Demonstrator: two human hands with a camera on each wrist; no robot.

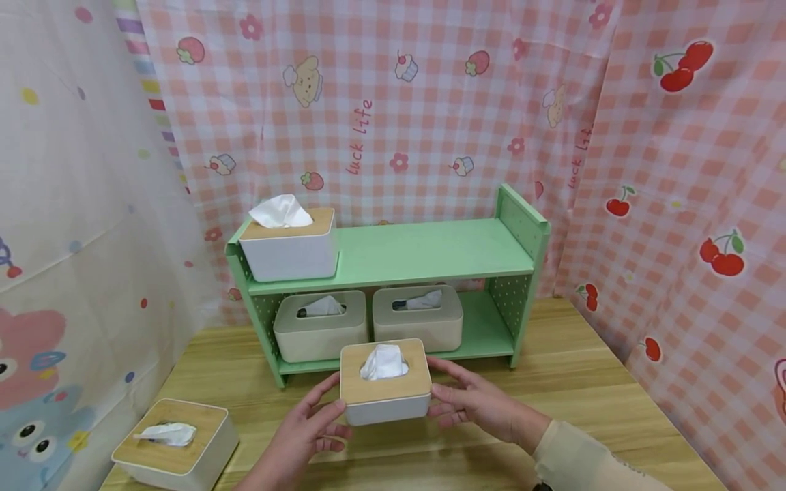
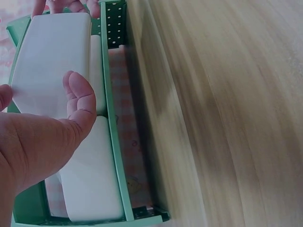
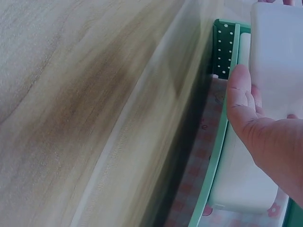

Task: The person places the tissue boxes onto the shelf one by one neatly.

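A white tissue box point(image 1: 388, 410) with a wood-look lid and a white tissue poking out is held up between both hands, in front of the shelf. My left hand point(image 1: 307, 426) grips its left side, thumb at the near corner. On the opposite side my right hand point(image 1: 488, 408) holds it, fingers spread along the wall. Both wrist views show the smooth pale bottom of the box point(image 2: 52, 61) tilted toward the cameras. Behind it, on the lower tier of the green shelf point(image 1: 430, 249), sit two cream tissue boxes, the left one point(image 1: 322, 341) and the right one point(image 1: 445, 331).
A taller white tissue box point(image 1: 291, 259) with a wood-look lid stands at the upper tier's left end. Another wood-lidded tissue box point(image 1: 211, 450) rests on the wooden table point(image 1: 589, 382) at front left. Patterned cloth curtains point(image 1: 393, 136) enclose the back and sides.
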